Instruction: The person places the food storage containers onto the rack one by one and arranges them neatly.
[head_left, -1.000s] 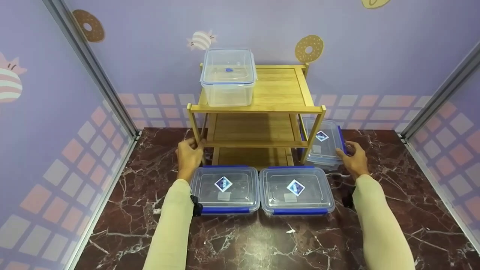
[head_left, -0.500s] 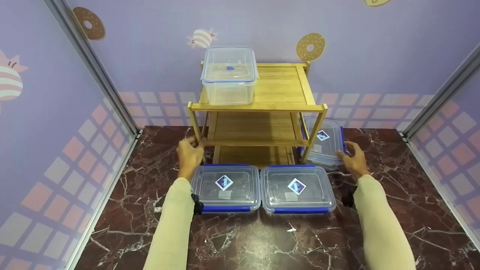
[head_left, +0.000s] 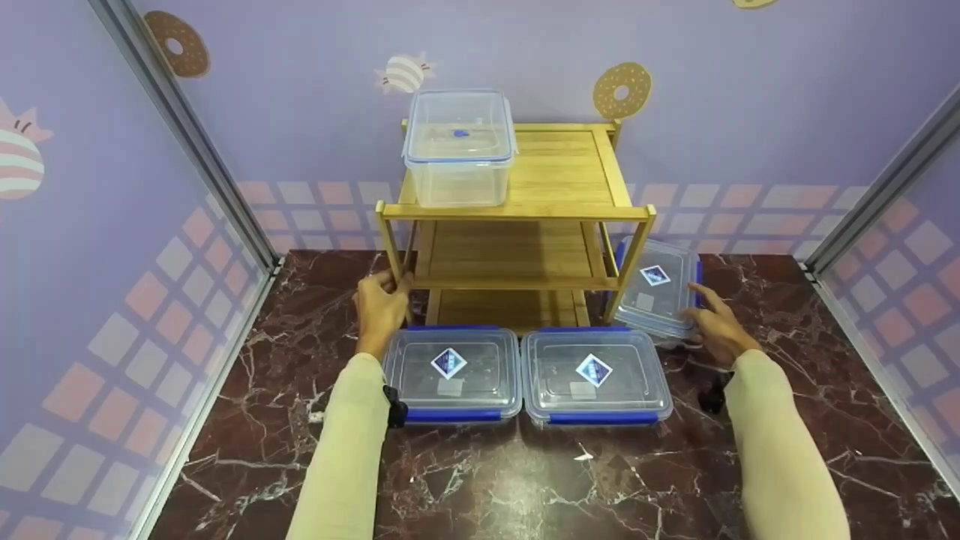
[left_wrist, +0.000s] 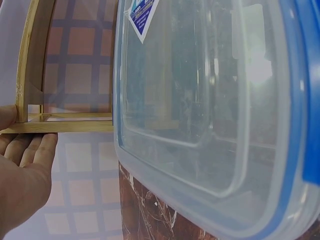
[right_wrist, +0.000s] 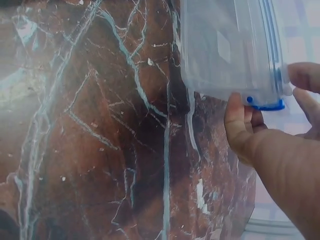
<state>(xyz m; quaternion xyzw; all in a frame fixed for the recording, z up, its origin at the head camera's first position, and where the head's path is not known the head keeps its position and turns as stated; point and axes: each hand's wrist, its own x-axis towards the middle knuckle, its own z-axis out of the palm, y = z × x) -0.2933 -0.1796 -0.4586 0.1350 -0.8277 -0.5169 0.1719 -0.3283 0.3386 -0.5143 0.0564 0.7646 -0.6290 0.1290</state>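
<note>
My left hand [head_left: 381, 309] grips the front left leg of a bamboo shelf rack [head_left: 517, 212], fingers and thumb around the wood, as the left wrist view also shows. To the right of the rack, a clear lidded food storage container [head_left: 657, 291] with blue clips stands on the floor, close to the rack's front right leg. My right hand [head_left: 718, 324] holds its right front corner, thumb and fingers on either side of the edge. Two similar flat containers, left [head_left: 452, 375] and right [head_left: 598, 376], lie side by side before the rack.
A taller clear box [head_left: 460, 150] with a lid stands on the left of the rack's top shelf. Purple walls [head_left: 300, 112] enclose the dark red marble floor [head_left: 510, 487] at the back and on both sides.
The container beside the rack has shifted slightly right and towards me, together with my right hand, whose fingers look straighter. My left hand stays on the rack's leg.
</note>
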